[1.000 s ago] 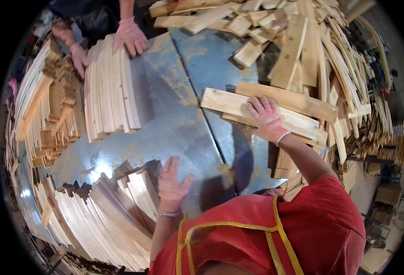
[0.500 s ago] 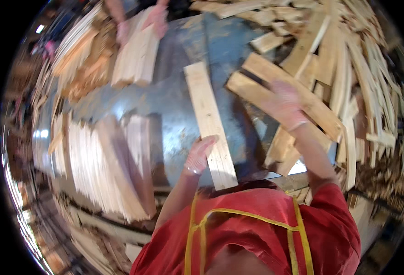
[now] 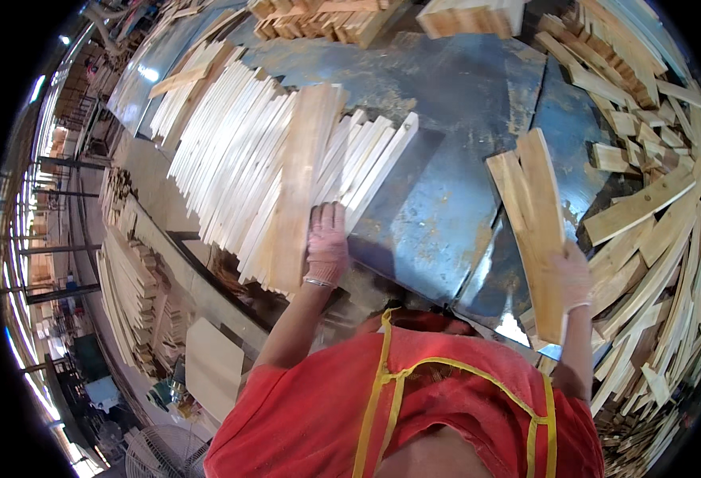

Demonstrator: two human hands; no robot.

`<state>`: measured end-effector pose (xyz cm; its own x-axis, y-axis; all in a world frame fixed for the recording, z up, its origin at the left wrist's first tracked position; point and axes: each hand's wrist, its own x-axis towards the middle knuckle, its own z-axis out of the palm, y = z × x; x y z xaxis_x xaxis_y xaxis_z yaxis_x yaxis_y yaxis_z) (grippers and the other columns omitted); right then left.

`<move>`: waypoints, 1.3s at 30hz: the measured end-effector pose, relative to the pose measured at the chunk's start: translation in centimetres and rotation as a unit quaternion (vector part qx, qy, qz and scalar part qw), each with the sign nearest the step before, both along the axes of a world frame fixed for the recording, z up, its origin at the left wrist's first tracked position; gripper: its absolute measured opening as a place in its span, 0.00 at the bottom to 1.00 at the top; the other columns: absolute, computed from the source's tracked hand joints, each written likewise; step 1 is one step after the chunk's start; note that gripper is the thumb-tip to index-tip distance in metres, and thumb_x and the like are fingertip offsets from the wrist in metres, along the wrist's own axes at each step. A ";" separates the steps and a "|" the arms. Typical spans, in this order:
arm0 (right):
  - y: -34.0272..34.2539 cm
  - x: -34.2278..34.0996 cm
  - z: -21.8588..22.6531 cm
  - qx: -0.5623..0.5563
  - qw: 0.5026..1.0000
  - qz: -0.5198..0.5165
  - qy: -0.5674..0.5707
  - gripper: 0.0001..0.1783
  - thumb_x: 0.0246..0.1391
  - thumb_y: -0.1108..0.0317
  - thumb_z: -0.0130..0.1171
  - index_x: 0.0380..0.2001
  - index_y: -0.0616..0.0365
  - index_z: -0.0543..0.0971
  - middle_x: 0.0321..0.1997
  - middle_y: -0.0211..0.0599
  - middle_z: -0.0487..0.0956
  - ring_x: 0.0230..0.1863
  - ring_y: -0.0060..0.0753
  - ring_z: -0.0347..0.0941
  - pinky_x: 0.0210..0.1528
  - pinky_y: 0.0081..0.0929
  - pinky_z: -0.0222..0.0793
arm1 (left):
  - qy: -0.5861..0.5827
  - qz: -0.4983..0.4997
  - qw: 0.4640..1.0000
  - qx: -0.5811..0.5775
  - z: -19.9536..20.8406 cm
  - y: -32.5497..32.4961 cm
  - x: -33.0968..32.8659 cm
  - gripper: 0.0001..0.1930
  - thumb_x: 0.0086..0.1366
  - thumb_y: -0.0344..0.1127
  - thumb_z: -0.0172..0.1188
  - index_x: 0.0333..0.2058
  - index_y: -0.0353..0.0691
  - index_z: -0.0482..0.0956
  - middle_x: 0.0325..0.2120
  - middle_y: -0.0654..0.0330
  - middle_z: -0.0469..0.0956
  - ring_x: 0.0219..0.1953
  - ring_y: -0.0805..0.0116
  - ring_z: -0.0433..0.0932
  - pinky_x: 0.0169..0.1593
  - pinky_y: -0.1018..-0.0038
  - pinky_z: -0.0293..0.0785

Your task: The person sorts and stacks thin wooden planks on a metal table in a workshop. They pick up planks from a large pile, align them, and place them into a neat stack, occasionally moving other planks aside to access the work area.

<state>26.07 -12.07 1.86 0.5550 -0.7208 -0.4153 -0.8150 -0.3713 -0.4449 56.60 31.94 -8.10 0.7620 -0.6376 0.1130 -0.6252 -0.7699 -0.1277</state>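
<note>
My left hand [image 3: 328, 245], in a pale pink glove, lies against the right edge of a wide wooden board [image 3: 296, 191]. Its fingers are stretched out and its thumb is hidden. That board rests slantwise on top of a row of pale wooden slats [image 3: 227, 151] standing side by side. On the right, my right hand [image 3: 571, 277], also gloved, is closed round the right edge of a pair of wooden boards [image 3: 535, 231]. These two overlap at their near part and fan apart at the far end, over the blue-grey metal table [image 3: 438, 199].
A heap of loose offcuts and strips [image 3: 645, 215] covers the right side. Stacked boards [image 3: 474, 16] and a bundle of pieces [image 3: 326, 20] sit at the far edge. At lower left are more stacked wood [image 3: 131, 291], a pale panel [image 3: 213, 366] and a fan [image 3: 167, 454].
The view has swung left. The board in my left hand has moved left onto the slat row. My right hand has drawn its two boards off the heap and turned them lengthwise.
</note>
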 end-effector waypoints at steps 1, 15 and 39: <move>2.8 1.9 -2.3 0.070 0.994 -0.057 -0.069 0.20 0.62 0.57 0.63 0.51 0.58 0.80 0.41 0.46 0.86 0.37 0.39 0.83 0.43 0.39 0.79 | 0.009 -0.007 1.000 -0.009 -0.2 -0.3 0.4 0.34 0.63 0.36 0.60 0.68 0.38 0.68 0.66 0.49 0.68 0.71 0.46 0.64 0.74 0.50 0.58; 18.0 15.9 -6.2 0.037 0.957 0.146 -0.249 0.34 0.58 0.51 0.61 0.62 0.62 0.73 0.61 0.60 0.78 0.65 0.62 0.73 0.67 0.48 0.68 | 0.074 -0.052 0.995 0.036 1.4 -2.8 0.8 0.36 0.66 0.50 0.61 0.69 0.38 0.68 0.70 0.47 0.65 0.74 0.43 0.59 0.75 0.50 0.55; -12.0 -28.9 -2.1 0.043 0.824 -0.389 -0.409 0.54 0.51 0.70 0.62 0.80 0.56 0.51 0.68 0.53 0.74 0.62 0.41 0.76 0.64 0.31 0.72 | 0.381 -0.413 0.827 0.006 9.0 -30.6 -25.6 0.41 0.60 0.46 0.71 0.68 0.34 0.68 0.65 0.40 0.69 0.68 0.40 0.67 0.70 0.52 0.66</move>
